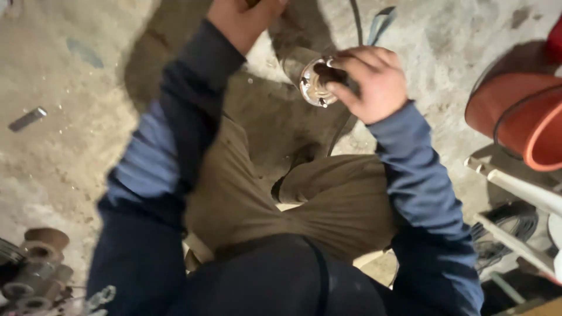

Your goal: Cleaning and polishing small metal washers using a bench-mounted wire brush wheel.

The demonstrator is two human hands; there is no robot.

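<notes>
A metal cylinder (300, 65) with a flanged round end lies over the concrete floor in front of my knees. My right hand (372, 82) is at that end, its fingertips pinching a small dark part at the flange's centre. My left hand (243, 17) reaches to the top edge of the view and grips the far part of the cylinder; what its fingers close on is mostly out of frame. Both arms wear dark blue sleeves.
An orange bucket (527, 117) stands at the right, with white pipes (515, 187) and black cable (503, 228) below it. Rusty round metal parts (38, 263) lie at the lower left. A short metal tube (26, 119) rests on the floor at left. A blue strap (380, 23) and a cable lie beyond the cylinder.
</notes>
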